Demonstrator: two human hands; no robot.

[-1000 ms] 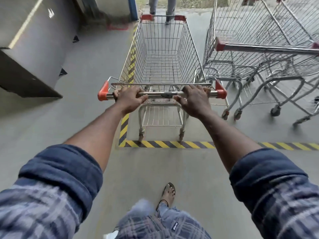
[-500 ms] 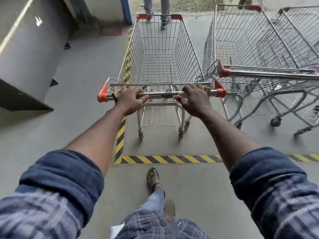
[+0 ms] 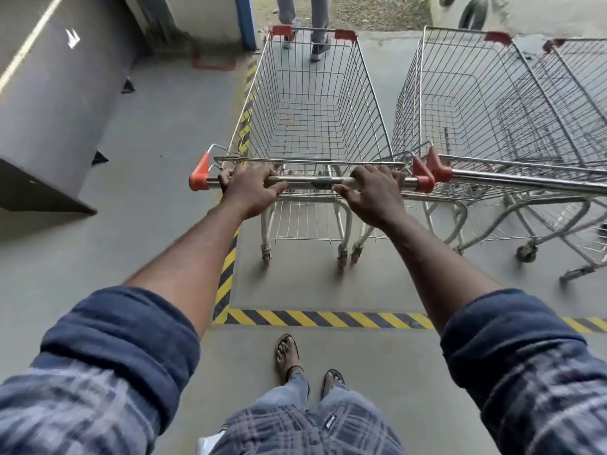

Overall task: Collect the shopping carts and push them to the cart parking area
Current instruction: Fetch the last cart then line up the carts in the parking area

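Entry: shopping cart, parking step in hand, near its end by my judgement.

I am gripping the handle bar with both hands, left hand curled round its left part and right hand round its right part. The cart is standing inside the bay marked by striped floor tape, its rear wheels beyond the near stripe. It is sitting just beside the parked carts on the right, with the red handle ends nearly touching. The next move is calling for a short, straight push that avoids snagging the neighbour, then letting go to fetch another cart.
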